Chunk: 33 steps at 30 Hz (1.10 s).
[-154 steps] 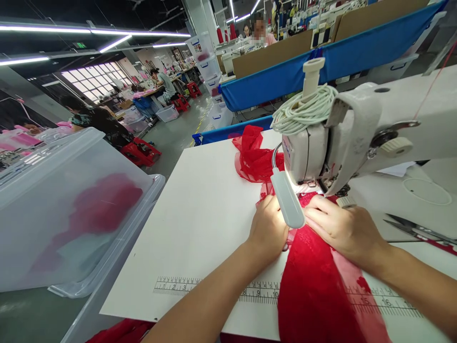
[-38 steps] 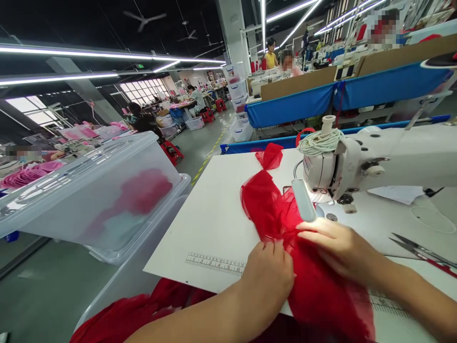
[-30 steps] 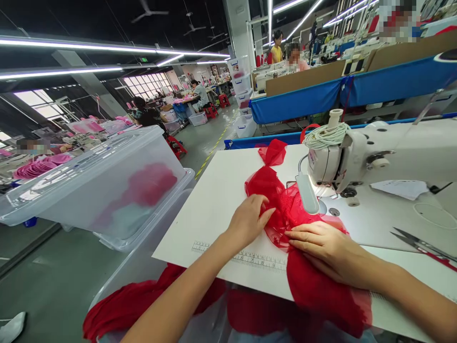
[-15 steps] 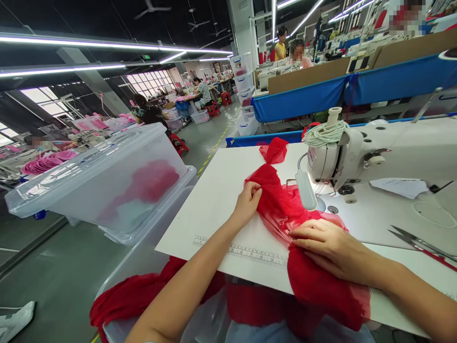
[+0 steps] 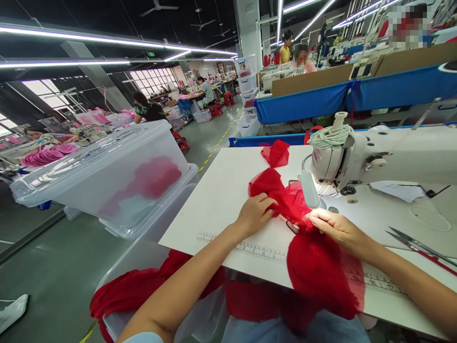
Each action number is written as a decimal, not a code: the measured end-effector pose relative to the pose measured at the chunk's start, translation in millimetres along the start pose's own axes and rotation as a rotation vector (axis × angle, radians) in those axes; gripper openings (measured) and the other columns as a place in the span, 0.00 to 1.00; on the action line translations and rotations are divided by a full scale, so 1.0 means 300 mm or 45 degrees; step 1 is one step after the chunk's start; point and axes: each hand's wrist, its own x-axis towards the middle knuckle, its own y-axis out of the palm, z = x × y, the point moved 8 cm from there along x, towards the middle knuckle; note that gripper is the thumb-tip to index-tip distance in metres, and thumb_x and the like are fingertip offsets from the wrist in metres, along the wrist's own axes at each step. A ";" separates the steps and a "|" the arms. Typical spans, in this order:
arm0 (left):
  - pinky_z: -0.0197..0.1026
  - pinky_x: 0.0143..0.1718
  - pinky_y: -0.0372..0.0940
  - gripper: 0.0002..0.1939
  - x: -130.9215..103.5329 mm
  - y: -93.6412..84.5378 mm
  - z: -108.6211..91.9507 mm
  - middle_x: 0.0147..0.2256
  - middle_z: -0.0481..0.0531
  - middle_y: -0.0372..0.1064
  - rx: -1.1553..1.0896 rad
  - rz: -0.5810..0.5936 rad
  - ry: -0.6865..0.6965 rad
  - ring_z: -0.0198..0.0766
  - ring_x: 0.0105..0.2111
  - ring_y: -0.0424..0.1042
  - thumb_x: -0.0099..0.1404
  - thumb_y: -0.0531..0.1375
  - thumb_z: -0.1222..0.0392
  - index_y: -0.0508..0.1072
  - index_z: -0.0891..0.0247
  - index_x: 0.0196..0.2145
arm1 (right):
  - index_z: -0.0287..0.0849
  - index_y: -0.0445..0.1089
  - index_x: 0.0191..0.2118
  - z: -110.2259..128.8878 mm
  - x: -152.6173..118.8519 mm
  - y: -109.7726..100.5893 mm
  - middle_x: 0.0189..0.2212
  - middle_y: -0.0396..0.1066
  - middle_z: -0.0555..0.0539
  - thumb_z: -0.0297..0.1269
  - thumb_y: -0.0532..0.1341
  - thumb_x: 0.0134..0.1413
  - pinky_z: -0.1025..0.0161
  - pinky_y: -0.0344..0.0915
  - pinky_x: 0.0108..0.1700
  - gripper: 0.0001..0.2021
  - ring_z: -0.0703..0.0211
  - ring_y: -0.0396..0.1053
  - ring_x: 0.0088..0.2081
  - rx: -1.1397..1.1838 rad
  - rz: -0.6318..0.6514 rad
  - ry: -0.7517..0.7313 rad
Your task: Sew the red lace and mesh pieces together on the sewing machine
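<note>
Sheer red fabric (image 5: pixel 314 267) lies bunched across the white sewing table, part of it hanging over the front edge. My left hand (image 5: pixel 255 214) grips the gathered cloth left of the needle area, fingers curled round it. Pinched between the thumb and fingers of my right hand (image 5: pixel 332 226) is another part of the same cloth, just below the machine's lamp. The white sewing machine (image 5: pixel 392 155) stands to the right, its head beyond the cloth. A dark-rimmed oval opening (image 5: pixel 293 226) shows between my hands. Which cloth edges I hold is hidden by my fingers.
Scissors (image 5: pixel 421 247) with red handles lie at the right. A printed ruler (image 5: pixel 250 248) runs along the table's front. A clear lidded box (image 5: pixel 107 181) stands at the left, above an open bin with red cloth (image 5: pixel 143 290). Other people sit at machines farther back.
My left hand has moved down and right along the cloth. My right hand has shifted up and right and now pinches it. The fabric between them is more bunched.
</note>
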 end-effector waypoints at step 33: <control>0.47 0.54 0.64 0.17 0.012 -0.127 -0.049 0.46 0.55 0.73 -0.694 -0.121 0.016 0.44 0.47 0.71 0.72 0.57 0.43 0.73 0.59 0.43 | 0.44 0.69 0.51 0.127 -0.146 0.056 0.43 0.77 0.42 0.43 0.58 0.69 0.60 0.71 0.41 0.11 0.54 0.75 0.41 -0.855 -0.347 -0.868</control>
